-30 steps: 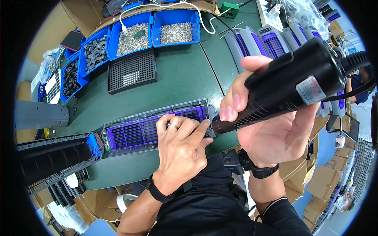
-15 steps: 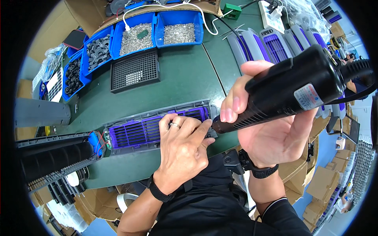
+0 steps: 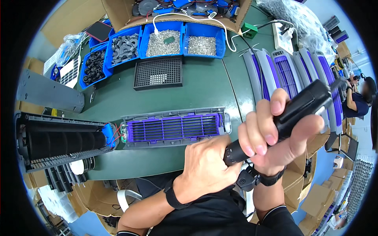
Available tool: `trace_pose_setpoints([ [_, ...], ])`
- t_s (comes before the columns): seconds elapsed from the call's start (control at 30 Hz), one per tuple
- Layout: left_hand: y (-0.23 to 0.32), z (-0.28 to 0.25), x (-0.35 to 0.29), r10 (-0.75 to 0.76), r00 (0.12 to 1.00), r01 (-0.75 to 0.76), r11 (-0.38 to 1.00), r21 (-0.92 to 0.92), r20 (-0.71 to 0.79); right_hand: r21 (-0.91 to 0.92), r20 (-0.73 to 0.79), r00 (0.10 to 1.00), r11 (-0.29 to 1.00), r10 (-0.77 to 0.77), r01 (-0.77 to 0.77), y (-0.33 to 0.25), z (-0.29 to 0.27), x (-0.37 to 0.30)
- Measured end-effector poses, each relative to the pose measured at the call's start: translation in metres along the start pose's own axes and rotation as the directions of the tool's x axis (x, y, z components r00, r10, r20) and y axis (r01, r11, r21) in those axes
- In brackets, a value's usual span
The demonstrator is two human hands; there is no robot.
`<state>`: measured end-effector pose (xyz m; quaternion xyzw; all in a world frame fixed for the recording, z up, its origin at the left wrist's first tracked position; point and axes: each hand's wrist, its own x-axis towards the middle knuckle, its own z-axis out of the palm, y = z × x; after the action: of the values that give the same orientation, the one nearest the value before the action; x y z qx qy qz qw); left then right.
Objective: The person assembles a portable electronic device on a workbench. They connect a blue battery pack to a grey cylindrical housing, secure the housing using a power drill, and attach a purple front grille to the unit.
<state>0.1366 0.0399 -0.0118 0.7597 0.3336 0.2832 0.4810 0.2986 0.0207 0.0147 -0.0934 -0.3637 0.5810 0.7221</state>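
Note:
My right hand (image 3: 258,135) wraps round a black electric screwdriver (image 3: 303,104), tilted with its nose down to the left. My left hand (image 3: 204,167) is closed at the nose end of the screwdriver; its fingertips and anything between them are hidden. Just beyond my left hand lies a long grey housing panel (image 3: 157,116) with a purple slatted grille (image 3: 177,129) set into it. Red wires (image 3: 116,133) run from the panel's left end to a grey housing (image 3: 69,122) that holds a black ribbed roller (image 3: 65,141).
Blue bins of screws (image 3: 202,45) and dark plastic parts (image 3: 94,67) stand at the back, with a black perforated tray (image 3: 157,72) before them. Several grey-purple units (image 3: 285,72) line the right side. A cardboard box (image 3: 173,17) stands behind the bins. Another person (image 3: 354,100) is at far right.
My left hand has come off the purple grille and moved right to the screwdriver's nose. My right hand has drawn the screwdriver down and away from the panel. The whole view has shifted.

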Motion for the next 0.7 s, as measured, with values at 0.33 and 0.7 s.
trace_pose_setpoints([
  [0.33,0.009,-0.011,-0.006,-0.179,0.949,0.232,0.954,-0.190,0.261,0.148,0.121,0.989,0.983,0.088,-0.106,0.005,-0.010,-0.002],
  [0.7,0.003,-0.016,-0.011,-0.162,0.953,0.192,0.977,-0.095,0.255,0.053,0.037,0.998,0.997,0.050,-0.052,0.002,-0.002,-0.004],
])
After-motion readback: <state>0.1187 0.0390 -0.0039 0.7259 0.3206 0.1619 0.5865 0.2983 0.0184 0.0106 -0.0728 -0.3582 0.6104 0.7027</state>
